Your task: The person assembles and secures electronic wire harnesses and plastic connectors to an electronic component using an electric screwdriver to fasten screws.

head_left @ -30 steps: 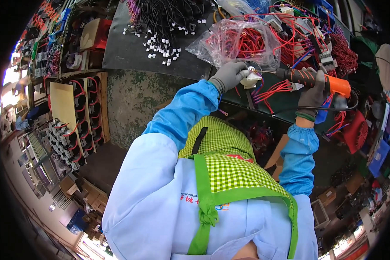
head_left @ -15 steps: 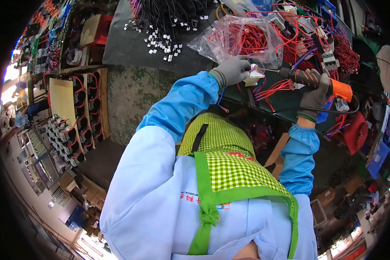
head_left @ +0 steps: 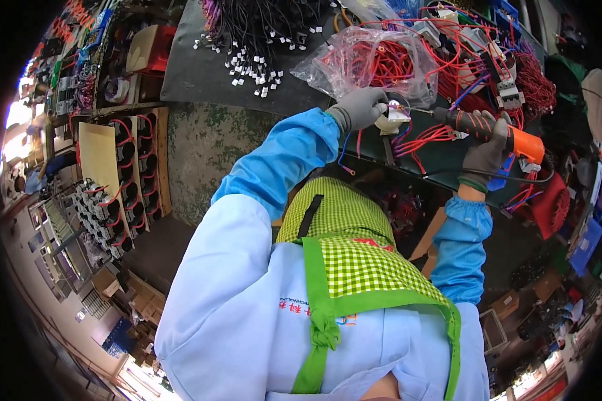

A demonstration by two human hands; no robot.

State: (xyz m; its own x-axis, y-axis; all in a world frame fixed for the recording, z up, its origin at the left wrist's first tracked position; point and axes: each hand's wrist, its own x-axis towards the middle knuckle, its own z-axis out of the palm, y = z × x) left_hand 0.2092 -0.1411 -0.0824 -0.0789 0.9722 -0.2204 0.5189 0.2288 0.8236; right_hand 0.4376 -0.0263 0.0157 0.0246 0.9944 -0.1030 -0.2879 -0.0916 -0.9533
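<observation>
My left hand [head_left: 360, 109], in a grey glove, is closed on a small white electrical component [head_left: 390, 124] at the edge of the bench. Blue, red and purple wires hang below that component. My right hand [head_left: 486, 148], also gloved, grips an electric screwdriver [head_left: 527, 145] with a black front and an orange rear. Its thin bit points left and reaches the white component. Whether the tip sits in a screw is too small to tell. A black cord runs from the tool's rear and loops under my right wrist.
A clear plastic bag [head_left: 328, 72] of red wires lies behind my hands. Wired grey-white components [head_left: 510, 95] and red wire bundles [head_left: 535, 87] crowd the right. Black cables with white connectors [head_left: 254, 70] lie at the far left of the bench. A red stool-like object [head_left: 548, 207] stands lower right.
Both hands keep their grip with only slight movement. The white component appears turned a little, and the screwdriver has tilted slightly.
</observation>
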